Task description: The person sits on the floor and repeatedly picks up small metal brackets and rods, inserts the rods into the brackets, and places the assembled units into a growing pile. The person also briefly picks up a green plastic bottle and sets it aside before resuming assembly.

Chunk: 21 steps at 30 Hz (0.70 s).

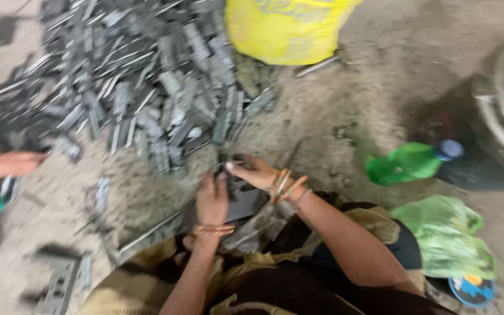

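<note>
Dark grey flat metal piece, blurred, held low btwn both hands.

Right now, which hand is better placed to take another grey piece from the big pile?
Probably the right hand: it reaches forward, nearest the pile of grey metal pieces. The left hand sits lower, gripping a dark piece.

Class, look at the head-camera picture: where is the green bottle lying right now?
The green bottle lies on the dusty ground at the right, above the green plastic bag and beyond the person's right hand.
</note>
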Available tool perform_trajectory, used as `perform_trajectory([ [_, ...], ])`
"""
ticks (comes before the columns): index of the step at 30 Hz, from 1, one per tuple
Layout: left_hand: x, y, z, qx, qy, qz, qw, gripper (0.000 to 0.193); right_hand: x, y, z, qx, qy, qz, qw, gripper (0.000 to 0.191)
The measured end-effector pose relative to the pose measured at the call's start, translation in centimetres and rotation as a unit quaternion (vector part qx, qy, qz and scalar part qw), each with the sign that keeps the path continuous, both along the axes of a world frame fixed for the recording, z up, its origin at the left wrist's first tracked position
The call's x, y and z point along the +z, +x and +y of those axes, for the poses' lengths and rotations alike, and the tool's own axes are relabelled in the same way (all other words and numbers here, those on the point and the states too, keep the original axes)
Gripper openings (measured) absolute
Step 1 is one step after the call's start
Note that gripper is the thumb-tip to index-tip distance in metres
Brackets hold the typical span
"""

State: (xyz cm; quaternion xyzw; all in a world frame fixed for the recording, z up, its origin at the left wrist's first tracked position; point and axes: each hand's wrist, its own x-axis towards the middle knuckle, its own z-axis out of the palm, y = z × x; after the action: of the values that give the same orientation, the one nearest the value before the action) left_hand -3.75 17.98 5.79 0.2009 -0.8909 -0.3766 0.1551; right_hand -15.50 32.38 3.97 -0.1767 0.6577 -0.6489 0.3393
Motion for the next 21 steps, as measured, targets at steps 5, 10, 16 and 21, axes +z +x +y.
perform_trajectory([
  [5, -1.7, 0.2, 0.9, -0.13, -0.101, 0.102, 0.981, 0.025, -5.8, -0.1, -0.1, -0.052, 0.062, 0.014, 0.997, 0.051],
  [10, -3.8, 2.4, -5.2, 0.111, 0.016, 0.106, 0.988, 0.025, -7.5, -0.9, 1.3, -0.072, 0.095, -0.008, 0.993, 0.052],
  [16, -6.4, 6.7, -13.5, 0.565, 0.228, -0.12, 0.784, 0.023, -6.5, -1.7, 0.4, -0.07, 0.236, 0.16, 0.956, 0.074],
  [21, -7.6, 7.1, -15.0, 0.593, 0.275, -0.126, 0.746, 0.021, -4.8, -1.2, -1.0, -0.026, 0.341, 0.357, 0.869, 0.07],
])
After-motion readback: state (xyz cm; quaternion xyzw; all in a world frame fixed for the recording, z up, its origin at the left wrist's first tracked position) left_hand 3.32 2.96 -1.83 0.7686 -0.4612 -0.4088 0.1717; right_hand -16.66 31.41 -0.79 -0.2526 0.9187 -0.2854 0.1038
